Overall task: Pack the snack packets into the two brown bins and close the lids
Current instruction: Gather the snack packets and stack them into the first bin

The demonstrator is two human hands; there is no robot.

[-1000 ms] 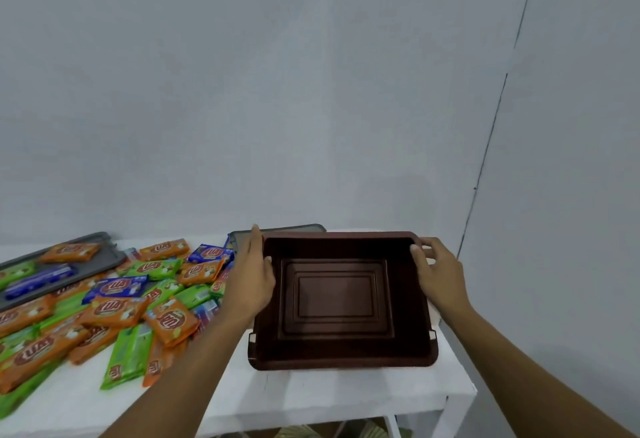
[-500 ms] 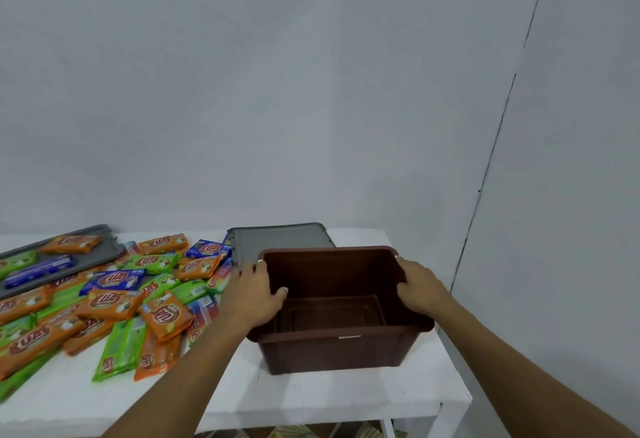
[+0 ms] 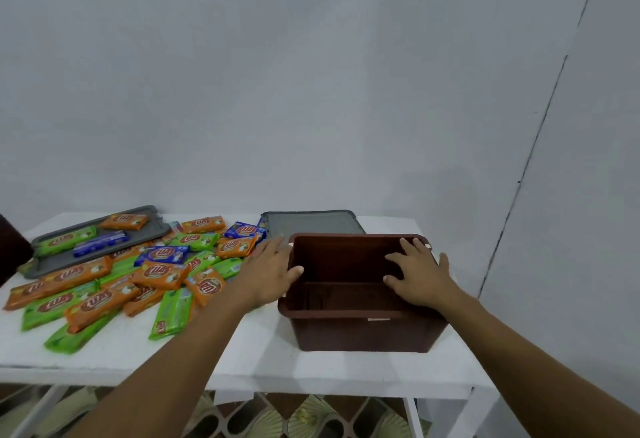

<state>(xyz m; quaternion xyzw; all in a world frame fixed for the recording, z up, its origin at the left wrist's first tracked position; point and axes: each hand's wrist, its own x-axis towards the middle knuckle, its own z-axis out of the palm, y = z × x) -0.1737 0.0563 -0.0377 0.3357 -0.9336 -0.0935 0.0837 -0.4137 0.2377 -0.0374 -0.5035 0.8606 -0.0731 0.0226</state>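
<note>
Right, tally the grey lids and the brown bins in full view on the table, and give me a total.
Grey lids: 2
Brown bin: 1
Total: 3
Dark shape cut off at the left edge: not counted.

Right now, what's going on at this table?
A person stands at a white table with both hands at an open brown bin. The left hand lies flat against its left wall, thumb on the rim. The right hand is spread over the right rim. The bin looks empty. Snack packets lie heaped to its left, and a grey lid lies flat behind it.
</note>
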